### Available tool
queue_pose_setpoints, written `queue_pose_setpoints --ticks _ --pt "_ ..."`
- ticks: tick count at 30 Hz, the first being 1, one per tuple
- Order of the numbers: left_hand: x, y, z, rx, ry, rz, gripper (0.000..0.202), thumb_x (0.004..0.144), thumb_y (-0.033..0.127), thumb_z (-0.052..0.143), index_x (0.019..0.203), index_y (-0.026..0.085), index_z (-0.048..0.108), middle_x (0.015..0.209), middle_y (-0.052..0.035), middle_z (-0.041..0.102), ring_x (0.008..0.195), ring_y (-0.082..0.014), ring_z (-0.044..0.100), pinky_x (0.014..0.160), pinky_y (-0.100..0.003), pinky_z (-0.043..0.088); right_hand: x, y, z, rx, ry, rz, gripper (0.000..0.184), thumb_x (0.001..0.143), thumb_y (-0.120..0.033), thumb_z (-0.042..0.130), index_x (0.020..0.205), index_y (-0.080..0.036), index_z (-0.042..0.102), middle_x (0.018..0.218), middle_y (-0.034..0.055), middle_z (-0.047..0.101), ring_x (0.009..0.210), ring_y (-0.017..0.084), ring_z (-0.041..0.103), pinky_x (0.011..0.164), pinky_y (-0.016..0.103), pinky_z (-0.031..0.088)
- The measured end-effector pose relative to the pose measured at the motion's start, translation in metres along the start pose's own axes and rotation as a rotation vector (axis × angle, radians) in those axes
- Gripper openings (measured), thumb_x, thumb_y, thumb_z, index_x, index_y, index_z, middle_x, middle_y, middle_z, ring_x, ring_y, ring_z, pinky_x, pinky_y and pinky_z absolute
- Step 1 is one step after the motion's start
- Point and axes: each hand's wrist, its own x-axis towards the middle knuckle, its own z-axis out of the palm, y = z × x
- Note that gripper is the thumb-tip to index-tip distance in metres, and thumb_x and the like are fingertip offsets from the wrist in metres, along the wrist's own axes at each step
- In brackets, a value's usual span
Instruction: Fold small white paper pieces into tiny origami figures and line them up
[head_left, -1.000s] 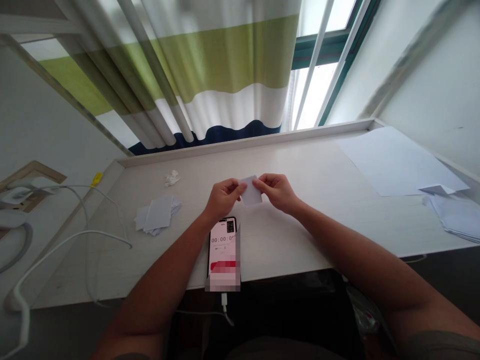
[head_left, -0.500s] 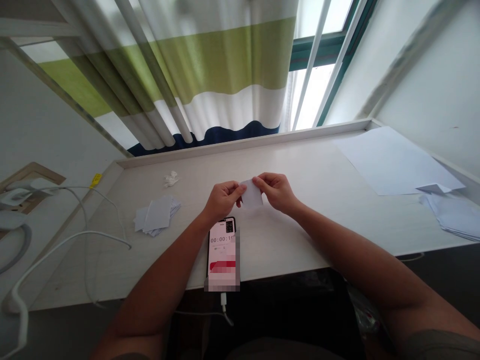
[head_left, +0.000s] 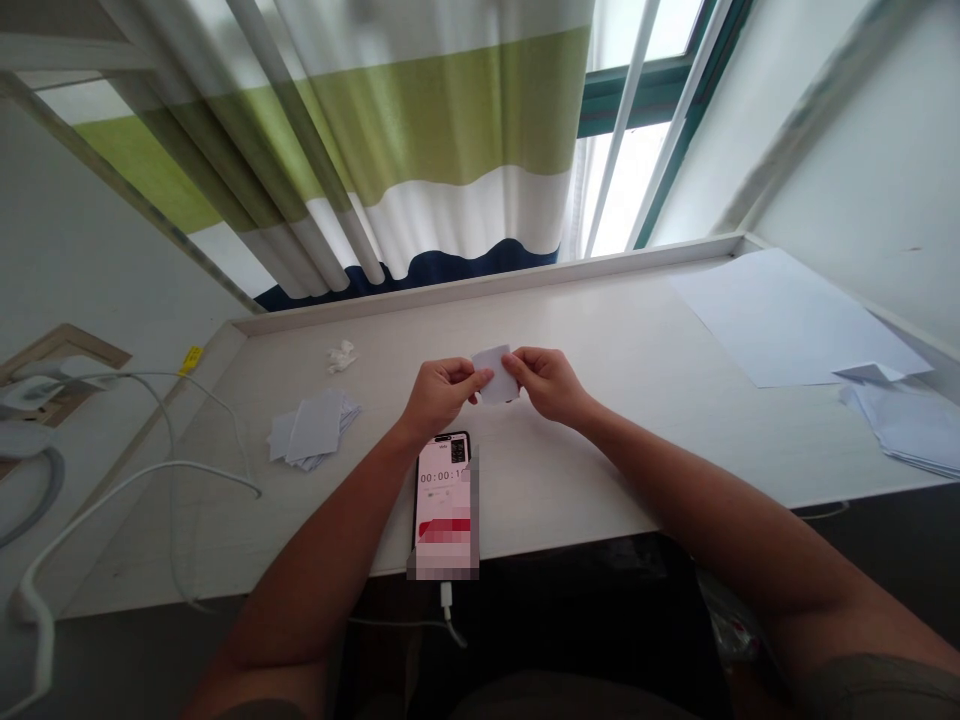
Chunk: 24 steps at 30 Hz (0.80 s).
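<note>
A small white piece of paper [head_left: 495, 384] is held up above the desk between my two hands; it looks folded, though its layers cannot be made out. My left hand [head_left: 444, 392] pinches its left edge, thumb in front and fingers curled behind. My right hand [head_left: 550, 382] grips the right edge near the top with thumb and fingers. Just below my left hand lies a phone [head_left: 442, 500] with a running timer on its screen, partly blurred out.
Left on the white desk [head_left: 570, 480] lie a stack of small white papers [head_left: 315, 428] and a crumpled tissue [head_left: 341, 357]. Large white sheets [head_left: 795, 320] and a pile of folded paper [head_left: 904, 425] are at the right. White cables [head_left: 142, 480] cross the left side.
The paper has been turned a little between my hands, and its lower edge has come up. Both hands keep their pinch; my right-hand fingers have shifted slightly.
</note>
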Motion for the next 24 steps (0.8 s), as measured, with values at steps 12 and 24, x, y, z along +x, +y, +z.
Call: queue_pose_setpoints --ticks 12,24 --pt "0.002 0.0023 -0.0037 -0.081 0.049 -0.021 0.048 0.066 0.058 0.1 0.069 0.016 0.076 0.065 -0.0032 0.072 0.057 -0.0125 0.06 0.057 -0.027 0.052 0.0004 -0.0013 -0.0045 0.076 -0.14 0.067 0.068 0.083 -0.085 0.074 0.078 -0.018 0.067 0.065 0.0047 0.072 0.056 0.016 0.068 0.055 0.028 0.054" --pt "0.0032 -0.0052 -0.0079 0.013 -0.017 0.041 0.056 0.085 0.068 0.084 0.069 0.016 0.073 0.063 -0.0053 0.07 0.056 -0.0146 0.064 0.056 -0.028 0.053 -0.0008 -0.0034 -0.0048 0.169 -0.156 0.145 0.062 0.079 -0.076 0.086 0.077 -0.017 0.066 0.062 0.0053 0.075 0.052 0.016 0.07 0.052 0.027 0.055"
